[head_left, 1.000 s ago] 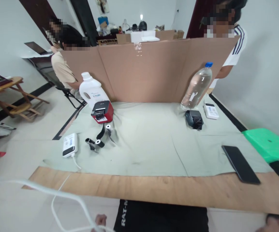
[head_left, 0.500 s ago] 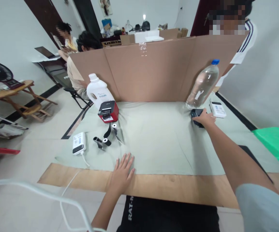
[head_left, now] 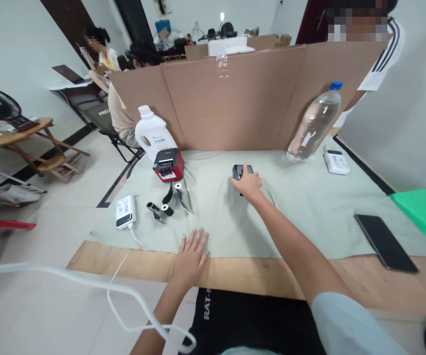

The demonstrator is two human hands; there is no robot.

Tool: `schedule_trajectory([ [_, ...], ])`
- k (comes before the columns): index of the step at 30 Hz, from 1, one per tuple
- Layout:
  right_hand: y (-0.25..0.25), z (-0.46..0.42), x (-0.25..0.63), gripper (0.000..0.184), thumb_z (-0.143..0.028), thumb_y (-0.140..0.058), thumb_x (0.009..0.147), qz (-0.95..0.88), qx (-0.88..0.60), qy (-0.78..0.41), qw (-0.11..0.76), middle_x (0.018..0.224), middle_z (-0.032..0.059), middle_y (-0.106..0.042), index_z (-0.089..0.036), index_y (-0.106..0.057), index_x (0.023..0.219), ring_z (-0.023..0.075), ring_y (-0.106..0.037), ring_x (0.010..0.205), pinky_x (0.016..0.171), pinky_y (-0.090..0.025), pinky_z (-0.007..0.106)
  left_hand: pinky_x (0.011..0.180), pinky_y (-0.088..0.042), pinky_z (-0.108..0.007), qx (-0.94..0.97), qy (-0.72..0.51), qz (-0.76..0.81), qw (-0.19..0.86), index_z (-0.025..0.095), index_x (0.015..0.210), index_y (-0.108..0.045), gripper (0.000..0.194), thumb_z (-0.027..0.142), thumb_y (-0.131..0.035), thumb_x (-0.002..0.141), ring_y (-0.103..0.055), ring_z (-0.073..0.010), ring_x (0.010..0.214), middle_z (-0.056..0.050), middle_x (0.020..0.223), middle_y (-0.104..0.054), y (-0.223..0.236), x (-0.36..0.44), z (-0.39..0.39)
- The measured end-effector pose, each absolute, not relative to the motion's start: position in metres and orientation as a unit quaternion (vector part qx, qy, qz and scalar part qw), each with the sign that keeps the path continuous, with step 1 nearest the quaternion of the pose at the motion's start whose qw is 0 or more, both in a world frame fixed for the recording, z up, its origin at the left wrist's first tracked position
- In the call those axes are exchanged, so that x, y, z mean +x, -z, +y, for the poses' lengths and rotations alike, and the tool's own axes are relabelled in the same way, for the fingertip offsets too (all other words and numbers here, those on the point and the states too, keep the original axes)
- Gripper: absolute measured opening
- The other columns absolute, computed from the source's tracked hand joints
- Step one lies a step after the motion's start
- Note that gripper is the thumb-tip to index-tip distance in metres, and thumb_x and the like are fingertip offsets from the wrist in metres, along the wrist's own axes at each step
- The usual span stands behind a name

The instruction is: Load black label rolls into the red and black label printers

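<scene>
My right hand [head_left: 248, 183] grips a small dark boxy device [head_left: 238, 171] over the middle of the cloth; its kind is mostly hidden by my fingers. Flat on the cloth's near edge lies my left hand [head_left: 192, 254], fingers spread, holding nothing. To its upper left are small rolls with dark strips, one a black-and-white roll [head_left: 167, 210], another a white-ended roll [head_left: 179, 188]. Behind them stands a red and black printer-like box [head_left: 169, 165] with a dark strip at its front. A white jug [head_left: 155, 133] is just behind that box.
A cardboard panel [head_left: 235, 103] borders the table's back. A large water bottle [head_left: 315, 123] leans there, beside a white device [head_left: 336, 162]. A corded white device [head_left: 125, 212] lies left; a phone [head_left: 384, 241] lies right. A green stool [head_left: 425, 212] stands beyond. Other people sit behind the panel.
My right hand has carried the dark device leftward, from beside the water bottle to the table's middle. My left hand stays in place. The view has shifted slightly, and the phone is now uncovered.
</scene>
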State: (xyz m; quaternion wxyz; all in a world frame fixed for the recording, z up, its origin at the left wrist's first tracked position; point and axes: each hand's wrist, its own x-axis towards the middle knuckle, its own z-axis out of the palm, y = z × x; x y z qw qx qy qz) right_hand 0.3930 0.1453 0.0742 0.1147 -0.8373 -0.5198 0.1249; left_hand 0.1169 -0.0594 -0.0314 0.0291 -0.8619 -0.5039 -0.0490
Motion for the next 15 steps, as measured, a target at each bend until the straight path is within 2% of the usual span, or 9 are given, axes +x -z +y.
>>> schedule_trajectory([
  [6, -0.060, 0.148, 0.349, 0.104, -0.059, -0.067, 0.087, -0.514, -0.839, -0.148, 0.100, 0.138, 0.0300, -0.047, -0.024, -0.013, 0.169, 0.0424, -0.059, 0.115, 0.084, -0.049, 0.051, 0.123, -0.035, -0.056, -0.862, 0.050, -0.505, 0.010, 0.024, 0.162, -0.038, 0.057, 0.035, -0.037, 0.106, -0.035, -0.0304, 0.155, -0.006, 0.167, -0.037, 0.026, 0.117, -0.062],
  [9, -0.056, 0.142, 0.365, 0.107, -0.071, -0.062, 0.086, -0.548, -0.815, -0.165, 0.094, 0.140, 0.0305, -0.050, -0.022, -0.014, 0.169, 0.0444, -0.056, 0.121, 0.094, -0.046, 0.057, 0.121, -0.036, -0.057, -0.858, 0.065, -0.510, -0.011, 0.024, 0.160, -0.042, 0.056, 0.035, -0.042, 0.104, -0.038, -0.0314, 0.153, -0.007, 0.165, -0.041, 0.019, 0.116, -0.065],
  [11, -0.053, 0.136, 0.387, 0.100, -0.073, -0.051, 0.091, -0.589, -0.783, -0.150, 0.128, 0.139, 0.0299, -0.055, -0.019, -0.019, 0.168, 0.0451, -0.053, 0.127, 0.102, -0.040, 0.059, 0.118, -0.040, -0.055, -0.848, 0.098, -0.519, -0.033, 0.024, 0.153, -0.051, 0.052, 0.034, -0.046, 0.102, -0.046, -0.0310, 0.147, -0.008, 0.159, -0.050, 0.013, 0.117, -0.061],
  [15, -0.031, 0.130, 0.432, 0.069, -0.050, -0.031, 0.102, -0.621, -0.731, -0.169, 0.228, 0.139, 0.0226, -0.063, -0.016, -0.034, 0.163, 0.0390, -0.055, 0.130, 0.108, -0.039, 0.053, 0.108, -0.049, -0.045, -0.785, 0.252, -0.556, -0.105, 0.021, 0.126, -0.071, 0.035, 0.032, -0.048, 0.102, -0.066, -0.0268, 0.120, -0.010, 0.126, -0.073, -0.004, 0.136, -0.014],
])
